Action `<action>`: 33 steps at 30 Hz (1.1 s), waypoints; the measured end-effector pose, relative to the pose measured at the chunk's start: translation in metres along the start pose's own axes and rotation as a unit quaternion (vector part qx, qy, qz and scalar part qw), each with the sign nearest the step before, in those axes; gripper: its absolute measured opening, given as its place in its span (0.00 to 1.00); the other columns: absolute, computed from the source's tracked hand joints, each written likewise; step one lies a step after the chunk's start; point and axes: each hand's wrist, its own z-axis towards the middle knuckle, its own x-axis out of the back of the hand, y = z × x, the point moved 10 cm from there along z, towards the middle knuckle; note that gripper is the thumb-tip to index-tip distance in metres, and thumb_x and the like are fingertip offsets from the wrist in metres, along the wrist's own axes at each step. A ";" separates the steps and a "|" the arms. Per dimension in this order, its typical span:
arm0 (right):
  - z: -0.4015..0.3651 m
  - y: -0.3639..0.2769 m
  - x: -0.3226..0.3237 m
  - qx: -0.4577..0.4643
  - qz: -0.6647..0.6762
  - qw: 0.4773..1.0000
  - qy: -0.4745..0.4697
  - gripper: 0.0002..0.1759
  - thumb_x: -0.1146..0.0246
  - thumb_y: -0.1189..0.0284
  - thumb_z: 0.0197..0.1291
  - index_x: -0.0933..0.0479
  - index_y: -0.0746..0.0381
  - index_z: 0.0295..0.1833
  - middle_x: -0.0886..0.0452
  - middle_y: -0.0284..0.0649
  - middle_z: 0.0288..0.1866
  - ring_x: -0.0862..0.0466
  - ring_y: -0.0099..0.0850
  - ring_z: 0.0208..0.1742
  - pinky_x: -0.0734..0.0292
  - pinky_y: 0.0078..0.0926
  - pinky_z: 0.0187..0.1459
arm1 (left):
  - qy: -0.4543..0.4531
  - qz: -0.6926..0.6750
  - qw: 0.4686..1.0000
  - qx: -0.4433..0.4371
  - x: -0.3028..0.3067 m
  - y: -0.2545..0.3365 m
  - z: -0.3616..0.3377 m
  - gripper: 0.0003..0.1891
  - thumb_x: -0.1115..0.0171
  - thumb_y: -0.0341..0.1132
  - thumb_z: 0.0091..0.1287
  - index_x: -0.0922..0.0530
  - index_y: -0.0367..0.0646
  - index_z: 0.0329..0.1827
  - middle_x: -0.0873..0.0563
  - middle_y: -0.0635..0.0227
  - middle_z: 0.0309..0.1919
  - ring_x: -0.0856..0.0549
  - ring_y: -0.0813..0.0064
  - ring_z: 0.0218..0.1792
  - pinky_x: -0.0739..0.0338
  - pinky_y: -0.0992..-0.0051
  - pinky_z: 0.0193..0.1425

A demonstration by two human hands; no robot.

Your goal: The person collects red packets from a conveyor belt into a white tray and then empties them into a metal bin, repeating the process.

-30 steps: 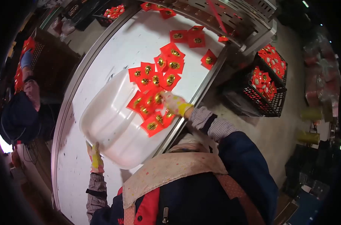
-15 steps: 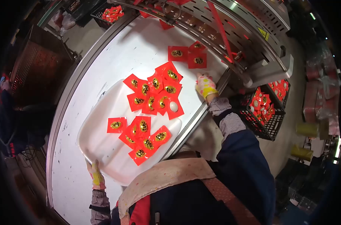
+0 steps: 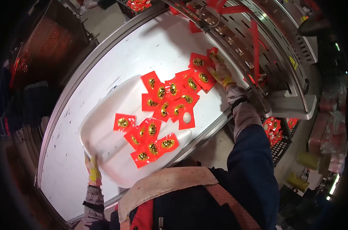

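Observation:
A white plastic tray (image 3: 101,115) lies tilted across the white work surface, with several red packets (image 3: 153,147) inside it. Each packet carries a gold oval with black lettering; one packet (image 3: 187,117) near the tray's right rim shows a white oval instead. More packets (image 3: 173,89) lie piled over the tray's far rim. My left hand (image 3: 93,170), in a yellow-and-white glove, grips the near left rim. Past the pile, my gloved right hand (image 3: 222,73) reaches with outstretched fingers onto a red packet (image 3: 213,53), partly covering it; another packet (image 3: 204,78) lies right beside it.
A metal rim (image 3: 78,74) borders the work surface (image 3: 139,50). Slotted metal machinery with a bent tube rail (image 3: 264,109) stands close to my right arm. Black crates (image 3: 281,147) of red packets are on the floor at right, and another (image 3: 137,5) is at the top.
My right hand has moved onto the far packets, and these now lie against the main pile. My left hand still holds the tray rim. The camera view has shifted slightly.

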 end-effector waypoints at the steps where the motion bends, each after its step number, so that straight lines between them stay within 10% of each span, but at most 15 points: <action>1: -0.001 -0.016 -0.004 0.057 0.020 0.998 -0.002 0.35 0.40 0.60 0.61 0.42 0.46 0.74 0.44 0.48 0.75 0.35 0.49 0.70 0.36 0.38 0.68 | -0.014 0.006 1.000 -0.016 -0.004 0.002 0.005 0.34 0.47 0.33 0.63 0.42 0.37 0.74 0.29 0.64 0.63 0.29 0.72 0.60 0.36 0.73 0.66; 13: -0.061 -0.155 -0.054 0.153 0.043 0.966 -0.205 0.32 0.42 0.57 0.62 0.39 0.46 0.72 0.45 0.49 0.75 0.31 0.53 0.67 0.33 0.42 0.66 | -0.066 -0.043 0.997 -0.014 -0.063 0.018 0.040 0.35 0.45 0.30 0.62 0.44 0.35 0.74 0.26 0.60 0.60 0.24 0.72 0.54 0.29 0.75 0.61; 21: -0.170 -0.324 -0.056 0.388 0.216 0.865 -0.234 0.28 0.44 0.63 0.64 0.36 0.55 0.69 0.38 0.51 0.72 0.27 0.50 0.64 0.31 0.41 0.64 | -0.076 -0.015 0.997 -0.012 -0.051 -0.003 0.033 0.34 0.44 0.32 0.61 0.40 0.37 0.73 0.24 0.63 0.56 0.24 0.74 0.52 0.29 0.76 0.58; 28: -0.109 -0.186 -0.008 0.105 0.067 0.971 -0.205 0.24 0.45 0.58 0.64 0.28 0.59 0.61 0.21 0.52 0.55 0.22 0.47 0.57 0.28 0.38 0.58 | -0.029 -0.031 0.998 0.035 0.015 -0.068 0.024 0.33 0.45 0.32 0.62 0.39 0.38 0.73 0.22 0.67 0.50 0.23 0.79 0.47 0.27 0.78 0.55; 33: -0.181 -0.119 -0.039 0.056 0.164 0.931 -0.320 0.34 0.36 0.55 0.59 0.33 0.61 0.66 0.22 0.53 0.57 0.21 0.46 0.57 0.27 0.37 0.58 | 0.007 -0.082 0.996 0.033 0.019 -0.081 0.024 0.34 0.43 0.33 0.61 0.39 0.36 0.72 0.22 0.68 0.50 0.24 0.79 0.46 0.28 0.79 0.56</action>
